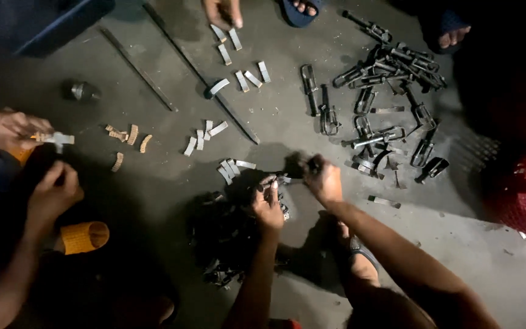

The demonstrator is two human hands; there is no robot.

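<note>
Lower centre of frame: the left hand point(268, 207) is closed around a small dark metal part point(282, 181), pinched at the fingertips. The right hand point(324, 181) is closed on the other end of the same part, so it is braced between both hands just above the floor point(494, 268). A dark heap of similar parts point(223, 234) lies directly under the left hand, kept within easy reach.

Left of frame: a co-worker's hands point(31, 161) are seen holding a pale flat piece point(59, 140); an orange sandal point(84, 236) sits below them.

Mid frame: short silver strips point(205, 135) are laid in loose rows, apparently sorted by kind; small tan ridged pieces point(130, 137) lie apart to their left.

Upper right: a pile of black metal clasps point(391, 79) is spread out. Top edge: another person's hand point(221, 11) rests by more strips.
</note>
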